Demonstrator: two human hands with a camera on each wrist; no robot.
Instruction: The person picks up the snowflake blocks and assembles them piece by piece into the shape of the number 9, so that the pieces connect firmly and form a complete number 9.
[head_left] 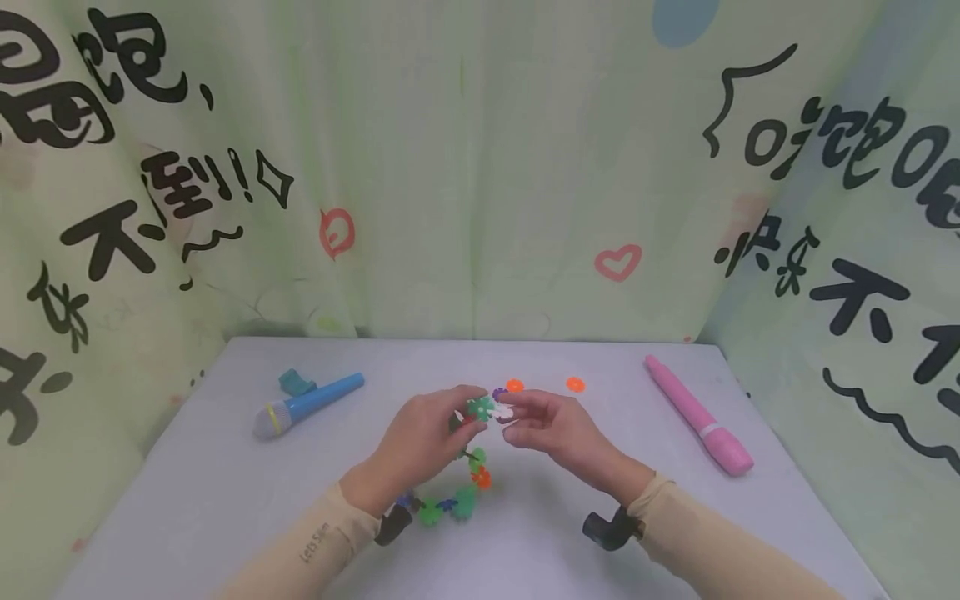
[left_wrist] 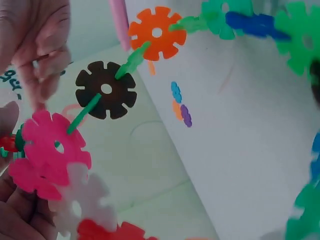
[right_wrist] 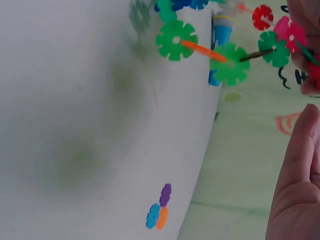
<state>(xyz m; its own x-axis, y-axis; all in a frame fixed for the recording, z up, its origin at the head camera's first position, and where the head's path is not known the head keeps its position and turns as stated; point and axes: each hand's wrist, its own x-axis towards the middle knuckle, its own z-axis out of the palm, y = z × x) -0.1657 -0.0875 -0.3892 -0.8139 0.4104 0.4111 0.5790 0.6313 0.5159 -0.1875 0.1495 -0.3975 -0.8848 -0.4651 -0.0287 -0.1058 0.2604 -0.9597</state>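
My left hand (head_left: 427, 437) pinches a chain of toothed plastic snowflake discs, with a green disc (head_left: 481, 408) by its fingertips. From there the chain hangs in a loop toward the tabletop, with an orange disc (head_left: 482, 477) partway down. A pink disc (left_wrist: 52, 145), a black disc (left_wrist: 106, 90) and a white disc (left_wrist: 82, 200) show in the left wrist view. Facing the left hand, my right hand (head_left: 566, 433) has its thumb and fingers spread beside a white piece (head_left: 501, 412). Its fingers (right_wrist: 300, 150) look fairly straight in the right wrist view, with no disc gripped.
Loose orange discs (head_left: 575, 384) lie behind the hands. A blue toy microphone (head_left: 318, 402) and a small teal object (head_left: 297, 382) are at left. On the right lies a long pink toy (head_left: 697, 417) with a white band. A printed curtain (head_left: 472, 167) surrounds the white table (head_left: 600, 358).
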